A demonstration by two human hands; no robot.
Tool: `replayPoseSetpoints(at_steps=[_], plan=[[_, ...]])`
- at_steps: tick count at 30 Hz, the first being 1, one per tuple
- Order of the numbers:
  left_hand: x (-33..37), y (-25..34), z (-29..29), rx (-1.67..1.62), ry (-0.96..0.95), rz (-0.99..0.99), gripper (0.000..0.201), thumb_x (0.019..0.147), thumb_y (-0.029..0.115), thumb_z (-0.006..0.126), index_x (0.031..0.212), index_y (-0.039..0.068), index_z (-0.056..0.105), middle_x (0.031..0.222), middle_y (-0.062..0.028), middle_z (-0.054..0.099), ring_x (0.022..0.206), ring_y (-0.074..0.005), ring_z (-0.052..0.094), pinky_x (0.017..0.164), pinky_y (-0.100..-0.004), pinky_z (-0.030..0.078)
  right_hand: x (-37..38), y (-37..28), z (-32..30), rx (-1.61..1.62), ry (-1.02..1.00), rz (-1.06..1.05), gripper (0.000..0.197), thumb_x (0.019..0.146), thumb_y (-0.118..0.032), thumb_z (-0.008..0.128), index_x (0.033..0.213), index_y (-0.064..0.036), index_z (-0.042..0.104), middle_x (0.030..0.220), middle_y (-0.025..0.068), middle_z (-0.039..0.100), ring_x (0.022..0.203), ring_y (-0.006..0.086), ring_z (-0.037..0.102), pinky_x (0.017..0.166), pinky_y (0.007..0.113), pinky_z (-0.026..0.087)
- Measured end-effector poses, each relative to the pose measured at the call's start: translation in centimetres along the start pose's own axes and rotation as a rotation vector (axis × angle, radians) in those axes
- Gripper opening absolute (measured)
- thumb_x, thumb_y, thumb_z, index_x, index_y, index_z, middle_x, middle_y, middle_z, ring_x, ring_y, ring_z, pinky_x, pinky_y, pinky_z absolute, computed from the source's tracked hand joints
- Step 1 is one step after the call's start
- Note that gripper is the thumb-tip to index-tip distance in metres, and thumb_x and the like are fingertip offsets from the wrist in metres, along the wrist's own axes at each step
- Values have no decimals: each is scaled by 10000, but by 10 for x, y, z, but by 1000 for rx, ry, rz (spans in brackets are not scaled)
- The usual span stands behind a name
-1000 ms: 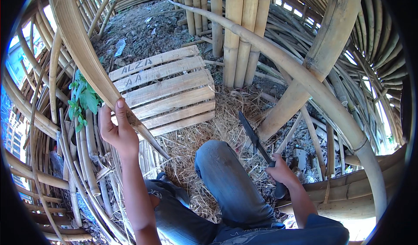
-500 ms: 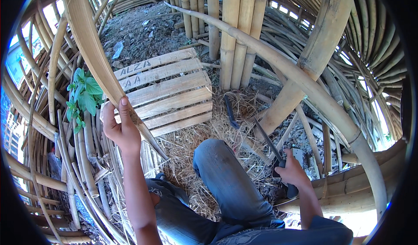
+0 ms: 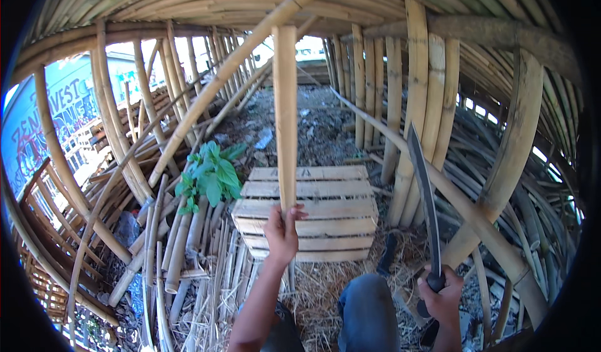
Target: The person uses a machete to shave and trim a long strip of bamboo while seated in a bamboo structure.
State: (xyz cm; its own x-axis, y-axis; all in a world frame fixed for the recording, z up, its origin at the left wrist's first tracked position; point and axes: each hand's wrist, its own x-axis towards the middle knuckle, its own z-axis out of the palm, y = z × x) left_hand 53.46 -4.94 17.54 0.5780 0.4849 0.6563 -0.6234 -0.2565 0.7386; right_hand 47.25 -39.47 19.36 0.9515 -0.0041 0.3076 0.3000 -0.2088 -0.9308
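My left hand [image 3: 282, 233] grips a split bamboo strip [image 3: 285, 114] and holds it upright in front of me, its top near the roof poles. My right hand [image 3: 442, 295] is closed around the handle of a long curved blade [image 3: 423, 189], raised with its tip pointing up, to the right of the strip. The blade and the strip are apart. My knee in blue jeans [image 3: 369, 314] shows between both arms at the bottom.
A slatted wooden crate [image 3: 325, 192] stands just beyond my hands on straw. A leafy green plant [image 3: 210, 177] grows to its left among stacked bamboo poles [image 3: 181, 239]. Upright bamboo posts [image 3: 426, 108] and a slanting pole [image 3: 463, 208] close in on the right.
The view has tilted up. My left hand has brought the bamboo strip from slanting at the left to upright at the middle. My right hand has lifted the blade from the straw to point upward.
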Motion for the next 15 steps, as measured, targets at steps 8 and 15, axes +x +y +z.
replayPoseSetpoints(at_steps=[8, 15], plan=[[-4, -9, -1, 195, 42, 144, 131, 957, 106, 523, 1014, -12, 522, 810, -118, 668, 660, -149, 644, 596, -275, 507, 86, -149, 61, 252, -158, -393, 208, 884, -124, 633, 956, -10, 475, 599, -10, 491, 461, 48, 468, 411, 228, 386], [-4, -4, 8, 192, 41, 133, 118, 952, 93, 529, 994, -18, 534, 790, -115, 668, 660, -149, 647, 604, -272, 509, 112, -214, 74, 235, -432, -396, 206, 910, -192, 609, 917, -15, 502, 589, -6, 493, 425, 57, 465, 380, 221, 374]])
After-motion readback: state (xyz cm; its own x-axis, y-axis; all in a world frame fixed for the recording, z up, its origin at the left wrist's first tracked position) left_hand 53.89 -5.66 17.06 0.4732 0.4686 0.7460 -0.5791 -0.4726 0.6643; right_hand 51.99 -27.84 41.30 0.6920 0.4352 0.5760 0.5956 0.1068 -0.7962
